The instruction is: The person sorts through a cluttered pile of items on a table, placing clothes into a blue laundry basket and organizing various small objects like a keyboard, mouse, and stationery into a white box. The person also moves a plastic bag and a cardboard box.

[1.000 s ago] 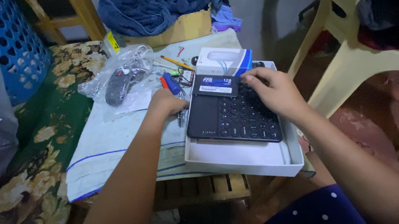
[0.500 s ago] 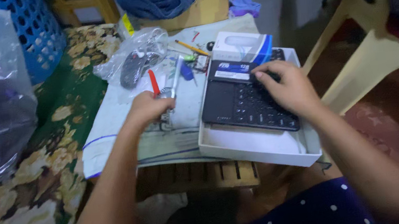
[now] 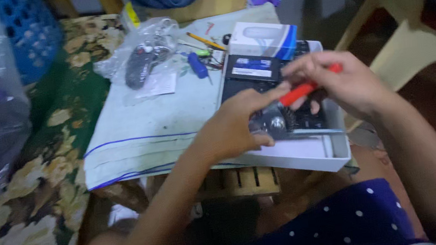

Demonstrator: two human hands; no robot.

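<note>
While your hands meet over the open white cardboard box (image 3: 309, 157) at the right front corner of the small cloth-covered table (image 3: 137, 131), your left hand (image 3: 235, 128) clenches a silvery metal tool (image 3: 275, 124). Your right hand (image 3: 345, 83) grasps a red-handled screwdriver (image 3: 302, 91) just above the black keyboard (image 3: 249, 86) lying in that box.

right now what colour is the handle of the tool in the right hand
Red handle, gripped by the right hand; head view.

1 head view, steeply down, close over the table (image 3: 138, 142).
</note>
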